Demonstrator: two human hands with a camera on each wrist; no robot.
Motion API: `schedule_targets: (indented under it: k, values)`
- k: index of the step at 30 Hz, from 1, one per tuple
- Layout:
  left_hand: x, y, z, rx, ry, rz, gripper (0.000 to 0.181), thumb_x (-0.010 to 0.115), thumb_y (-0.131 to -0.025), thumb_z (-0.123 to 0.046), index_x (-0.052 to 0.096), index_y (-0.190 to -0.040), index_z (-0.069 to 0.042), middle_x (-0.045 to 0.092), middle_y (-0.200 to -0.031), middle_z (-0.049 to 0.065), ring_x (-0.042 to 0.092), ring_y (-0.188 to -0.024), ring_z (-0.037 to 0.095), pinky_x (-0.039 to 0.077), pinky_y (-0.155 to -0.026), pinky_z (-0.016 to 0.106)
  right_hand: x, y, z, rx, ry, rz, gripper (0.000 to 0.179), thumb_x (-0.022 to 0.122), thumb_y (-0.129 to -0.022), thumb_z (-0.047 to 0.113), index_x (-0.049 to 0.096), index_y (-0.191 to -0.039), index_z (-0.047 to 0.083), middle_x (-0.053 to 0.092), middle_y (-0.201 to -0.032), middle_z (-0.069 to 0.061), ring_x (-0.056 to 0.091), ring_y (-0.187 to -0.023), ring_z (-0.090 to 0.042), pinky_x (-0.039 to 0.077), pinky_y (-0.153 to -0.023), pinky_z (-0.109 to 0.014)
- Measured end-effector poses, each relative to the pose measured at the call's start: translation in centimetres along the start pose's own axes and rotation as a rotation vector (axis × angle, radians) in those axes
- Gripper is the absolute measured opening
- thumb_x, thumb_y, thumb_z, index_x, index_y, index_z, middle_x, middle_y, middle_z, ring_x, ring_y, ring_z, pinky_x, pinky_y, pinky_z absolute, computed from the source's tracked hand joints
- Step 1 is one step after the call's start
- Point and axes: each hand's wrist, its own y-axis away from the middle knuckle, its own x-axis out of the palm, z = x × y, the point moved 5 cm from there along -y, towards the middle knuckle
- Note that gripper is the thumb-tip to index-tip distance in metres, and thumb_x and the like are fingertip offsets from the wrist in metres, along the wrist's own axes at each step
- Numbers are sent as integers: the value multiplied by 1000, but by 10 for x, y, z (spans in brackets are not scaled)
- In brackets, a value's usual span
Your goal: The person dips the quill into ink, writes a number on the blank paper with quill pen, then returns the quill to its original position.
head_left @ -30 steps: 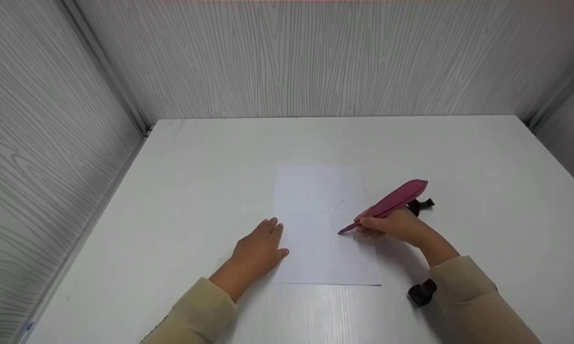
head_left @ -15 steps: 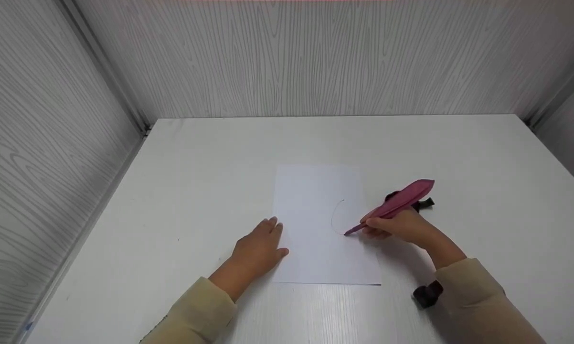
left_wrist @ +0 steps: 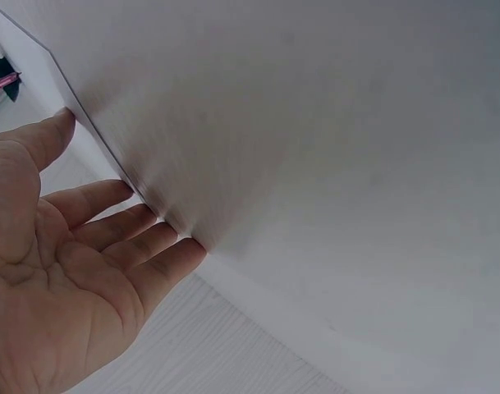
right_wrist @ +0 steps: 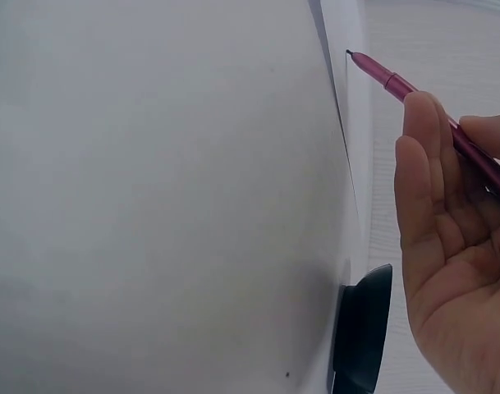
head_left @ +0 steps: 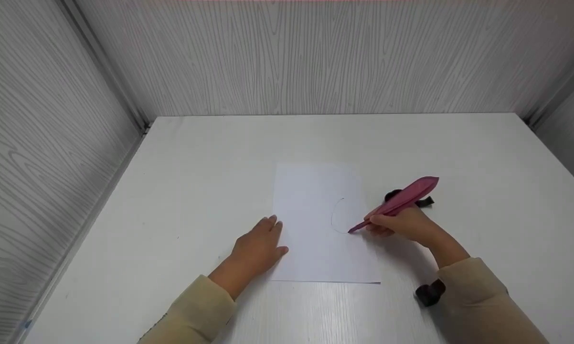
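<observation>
A white sheet of paper lies on the table, with a thin curved line drawn on its right half. My left hand rests flat at the paper's left edge; in the left wrist view its extended fingers touch the surface. My right hand pinches a dark pink feather pen between thumb and fingers. The pen slants, its tip at the lower end of the line. In the right wrist view the pen's pink barrel and dark point show, with part of the hand cut off.
Just behind my right hand lies a black object, partly hidden by the feather. A small black piece sits beside the right sleeve. The white table is bounded by grey wood-grain panels at the back and sides.
My right hand has moved the pen tip slightly to the right, and the curved line has grown along its bottom. The left hand stays in place on the paper.
</observation>
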Motion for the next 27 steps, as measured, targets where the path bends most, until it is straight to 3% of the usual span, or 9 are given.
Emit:
schedule_targets:
  k: [27]
  values:
    - [-1,1,-1,-11,3,-3,62,60,-95,-33,40,-142,2,34,-149,16,28,-138,29,33,-106,45,-9,-5,-4,-3,-83,-106,34,64,-93,20,64,-113,-7,71,-97,-12,69,-87,-18,55,-77,-29]
